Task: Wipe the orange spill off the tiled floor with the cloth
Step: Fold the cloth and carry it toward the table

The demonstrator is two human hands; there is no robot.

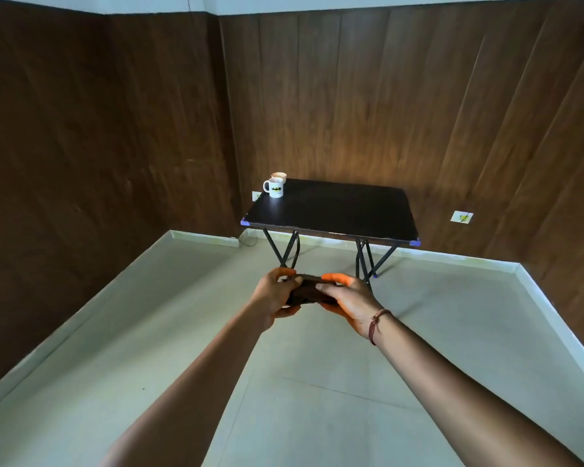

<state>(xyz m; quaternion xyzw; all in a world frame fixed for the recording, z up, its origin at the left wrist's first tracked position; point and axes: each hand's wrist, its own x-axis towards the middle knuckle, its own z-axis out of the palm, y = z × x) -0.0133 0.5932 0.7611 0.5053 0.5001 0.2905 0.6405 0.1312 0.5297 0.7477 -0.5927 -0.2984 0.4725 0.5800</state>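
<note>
Both arms reach forward at mid-height over the pale tiled floor (169, 332). My left hand (273, 298) and my right hand (348, 299) hold a small dark brown cloth (309, 291) bunched between them, fingers curled round its ends. Orange stains colour the fingertips and palm edge of my right hand, and a little orange shows on my left fingertips. No orange spill shows on the visible floor.
A small black folding table (334, 210) stands ahead against the wood-panelled wall, with a white mug (275, 188) and a second cup (279, 176) on its far left corner. Wall sockets (462, 217) sit low on the wall. A braided band circles my right wrist.
</note>
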